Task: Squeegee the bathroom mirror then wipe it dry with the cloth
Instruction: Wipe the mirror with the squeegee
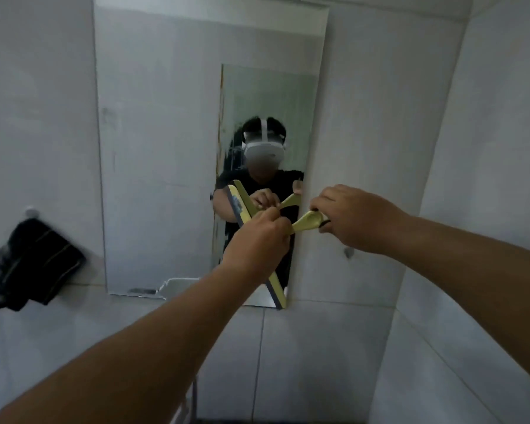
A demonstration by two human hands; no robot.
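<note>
Both hands are raised to the mirror [166, 148] on the pale tiled wall [380, 148], and both are closed on a yellow squeegee [277, 289]. The left hand [257, 240] is wrapped in a fist around the middle of the tool, where the handle meets the blade bar. The right hand [349, 218] pinches the rounded end of the handle between curled fingers, just past the mirror's right edge. The blade bar runs down and to the right from under the left hand, its dark rubber strip against the glass, and its lower tip sits at the mirror's bottom right corner (the upper half of the bar is hidden by the fist, though its reflection shows above). The glass near the right edge reflects the person in a dark top with a white headset [263, 148]; the left part of the mirror looks hazy. A dark cloth [34, 261] with thin pale stripes hangs bunched from a small hook [31, 212] on the wall, well apart from the mirror's left edge, near its lower half. The mirror's bottom edge looks chipped near the middle.
</note>
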